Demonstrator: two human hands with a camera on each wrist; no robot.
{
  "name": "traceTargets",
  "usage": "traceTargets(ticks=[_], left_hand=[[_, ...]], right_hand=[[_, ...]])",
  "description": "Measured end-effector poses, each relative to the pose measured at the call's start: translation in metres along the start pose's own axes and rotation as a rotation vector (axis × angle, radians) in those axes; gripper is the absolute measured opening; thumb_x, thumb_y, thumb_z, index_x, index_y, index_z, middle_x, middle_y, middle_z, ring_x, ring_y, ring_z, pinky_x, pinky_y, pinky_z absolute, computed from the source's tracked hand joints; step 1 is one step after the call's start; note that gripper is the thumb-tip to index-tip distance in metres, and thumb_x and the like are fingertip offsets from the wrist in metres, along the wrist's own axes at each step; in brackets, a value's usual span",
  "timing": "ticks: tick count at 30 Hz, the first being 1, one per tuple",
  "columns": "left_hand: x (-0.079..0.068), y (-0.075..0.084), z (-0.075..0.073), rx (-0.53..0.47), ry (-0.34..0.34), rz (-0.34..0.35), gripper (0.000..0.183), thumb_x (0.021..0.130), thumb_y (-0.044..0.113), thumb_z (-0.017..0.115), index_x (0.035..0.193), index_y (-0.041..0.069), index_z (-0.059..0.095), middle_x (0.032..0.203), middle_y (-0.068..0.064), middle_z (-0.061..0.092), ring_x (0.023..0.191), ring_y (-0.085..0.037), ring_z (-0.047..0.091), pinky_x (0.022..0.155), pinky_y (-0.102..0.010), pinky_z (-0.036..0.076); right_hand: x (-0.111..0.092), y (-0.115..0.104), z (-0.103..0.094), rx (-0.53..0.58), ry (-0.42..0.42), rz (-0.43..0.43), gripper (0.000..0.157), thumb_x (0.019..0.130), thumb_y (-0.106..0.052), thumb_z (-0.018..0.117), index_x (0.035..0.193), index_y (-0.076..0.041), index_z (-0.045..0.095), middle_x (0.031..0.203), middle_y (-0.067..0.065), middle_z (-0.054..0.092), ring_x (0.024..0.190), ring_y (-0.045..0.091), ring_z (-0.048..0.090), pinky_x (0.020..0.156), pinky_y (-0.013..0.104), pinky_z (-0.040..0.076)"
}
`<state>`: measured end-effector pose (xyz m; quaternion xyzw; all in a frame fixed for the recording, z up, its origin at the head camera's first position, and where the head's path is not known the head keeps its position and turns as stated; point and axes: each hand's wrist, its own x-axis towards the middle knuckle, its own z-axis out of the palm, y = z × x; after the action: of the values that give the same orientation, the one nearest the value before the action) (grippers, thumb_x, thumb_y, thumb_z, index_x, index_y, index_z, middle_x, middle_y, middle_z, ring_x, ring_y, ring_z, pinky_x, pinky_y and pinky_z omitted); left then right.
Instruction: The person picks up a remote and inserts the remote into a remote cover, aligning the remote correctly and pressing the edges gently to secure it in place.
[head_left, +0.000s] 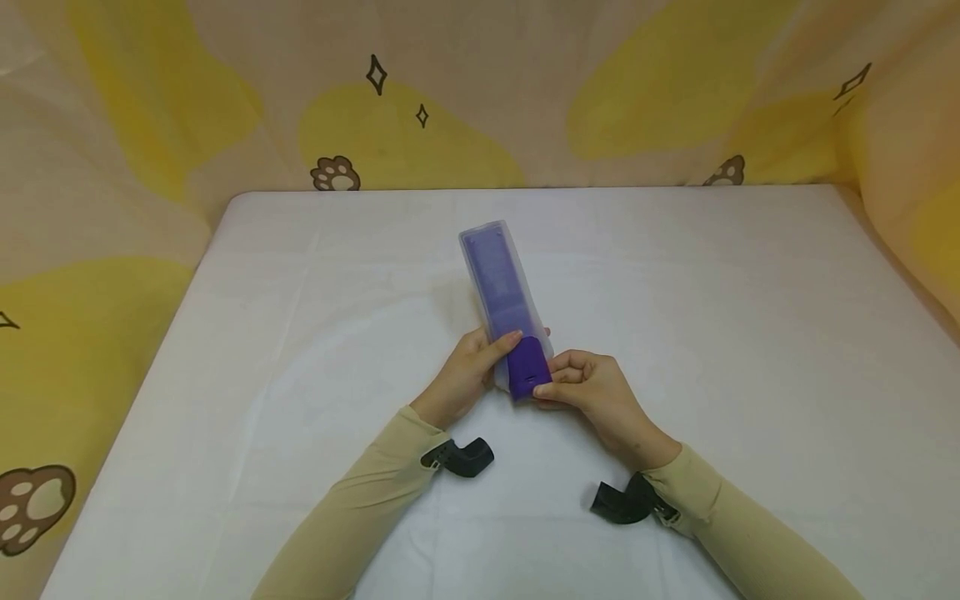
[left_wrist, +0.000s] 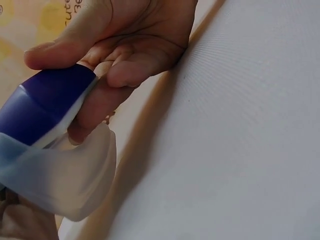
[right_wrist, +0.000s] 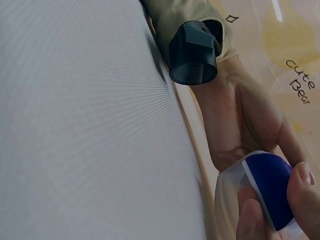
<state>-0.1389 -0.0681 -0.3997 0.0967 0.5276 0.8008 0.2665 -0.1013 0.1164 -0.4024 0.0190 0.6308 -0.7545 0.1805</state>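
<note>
A long, flat purple remote control [head_left: 531, 367] sits inside a translucent sleeve [head_left: 495, 275], held at a slant above the table. Its lower end is bare and sticks out of the sleeve. My left hand [head_left: 467, 375] grips the sleeved part from the left, thumb across the top. From the right, my right hand [head_left: 592, 392] pinches the bare purple end between thumb and fingers. In the left wrist view, the sleeve's loose edge [left_wrist: 85, 175] hangs away from the remote's white underside. The right wrist view shows the right thumb [right_wrist: 302, 195] on the purple face.
A white cloth covers the table [head_left: 720, 317]. Behind and at the sides hangs a yellow patterned curtain [head_left: 450, 133]. Black camera mounts are strapped to the left wrist [head_left: 461, 457] and right wrist [head_left: 630, 500].
</note>
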Motion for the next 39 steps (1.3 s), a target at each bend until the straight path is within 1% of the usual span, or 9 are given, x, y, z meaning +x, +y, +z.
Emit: traceTargets(ticks=[5,10,15,19,23,25,30,33,39], left_hand=[[0.0016,-0.0018,0.0004,0.025,0.026,0.031,0.042,0.101,0.015,0.043,0.135,-0.008,0.04,0.132,-0.025,0.05,0.122,-0.028,0.05,0.102,-0.035,0.041],[0.0021,-0.0027,-0.0009,0.008,0.049,0.007,0.042,0.101,0.017,0.043,0.136,-0.006,0.04,0.133,-0.023,0.05,0.122,-0.027,0.05,0.101,-0.035,0.042],[0.0026,-0.0023,-0.0023,0.016,0.048,-0.001,0.043,0.096,0.008,0.049,0.136,-0.006,0.039,0.134,-0.022,0.05,0.122,-0.028,0.05,0.101,-0.035,0.042],[0.0022,-0.002,-0.003,0.028,0.041,0.008,0.045,0.092,0.0,0.053,0.134,-0.007,0.04,0.133,-0.023,0.051,0.121,-0.028,0.051,0.1,-0.035,0.043],[0.0018,-0.0013,-0.003,0.004,0.049,0.01,0.047,0.091,-0.001,0.053,0.135,-0.007,0.038,0.133,-0.024,0.05,0.12,-0.028,0.051,0.1,-0.036,0.043],[0.0022,-0.0015,-0.0036,-0.011,0.058,0.009,0.046,0.091,0.0,0.053,0.135,-0.007,0.038,0.133,-0.024,0.05,0.12,-0.028,0.051,0.1,-0.036,0.043],[0.0026,-0.0008,-0.0051,-0.049,0.067,-0.002,0.046,0.091,-0.001,0.051,0.135,-0.007,0.038,0.134,-0.024,0.049,0.122,-0.029,0.05,0.1,-0.037,0.043],[0.0025,-0.0001,-0.0055,-0.066,0.065,-0.002,0.045,0.092,-0.001,0.05,0.135,-0.007,0.038,0.134,-0.024,0.048,0.121,-0.029,0.051,0.099,-0.037,0.044],[0.0027,0.0003,-0.0067,-0.077,0.07,0.014,0.045,0.092,-0.002,0.05,0.135,-0.008,0.038,0.133,-0.025,0.049,0.119,-0.028,0.053,0.099,-0.036,0.043]], right_hand=[[0.0009,-0.0007,-0.0003,-0.003,-0.009,0.005,0.027,0.078,0.008,0.07,0.097,0.009,0.051,0.078,0.006,0.067,0.076,0.017,0.067,0.075,0.036,0.056],[0.0025,0.0,-0.0003,-0.017,-0.022,-0.001,0.023,0.08,0.01,0.066,0.097,0.01,0.05,0.077,0.005,0.067,0.076,0.017,0.067,0.074,0.035,0.057],[0.0027,0.0001,0.0003,-0.019,-0.017,-0.004,0.021,0.082,0.011,0.064,0.097,0.01,0.05,0.078,0.004,0.067,0.076,0.017,0.067,0.073,0.035,0.057],[0.0016,-0.0004,0.0,-0.014,-0.017,-0.011,0.023,0.082,0.007,0.066,0.097,0.009,0.05,0.079,0.007,0.067,0.076,0.018,0.067,0.073,0.035,0.057],[0.0006,-0.0011,-0.0008,-0.012,-0.033,-0.016,0.024,0.083,0.003,0.067,0.099,0.008,0.05,0.081,0.008,0.067,0.078,0.019,0.067,0.075,0.036,0.057],[0.0003,-0.0013,-0.0016,-0.011,-0.053,-0.021,0.023,0.085,0.003,0.065,0.101,0.008,0.05,0.082,0.007,0.068,0.079,0.02,0.068,0.076,0.037,0.056],[0.0,-0.0018,-0.0038,-0.013,-0.09,-0.053,0.017,0.092,-0.005,0.058,0.102,0.008,0.053,0.087,0.009,0.07,0.081,0.025,0.069,0.077,0.039,0.056],[-0.0005,-0.0028,-0.0038,-0.017,-0.075,-0.089,0.016,0.094,-0.009,0.056,0.099,0.006,0.056,0.086,0.01,0.07,0.078,0.025,0.069,0.075,0.04,0.056],[-0.0001,-0.0036,-0.0028,-0.027,0.012,-0.143,0.007,0.092,-0.001,0.056,0.096,0.005,0.058,0.079,0.006,0.07,0.07,0.02,0.067,0.069,0.033,0.057]])
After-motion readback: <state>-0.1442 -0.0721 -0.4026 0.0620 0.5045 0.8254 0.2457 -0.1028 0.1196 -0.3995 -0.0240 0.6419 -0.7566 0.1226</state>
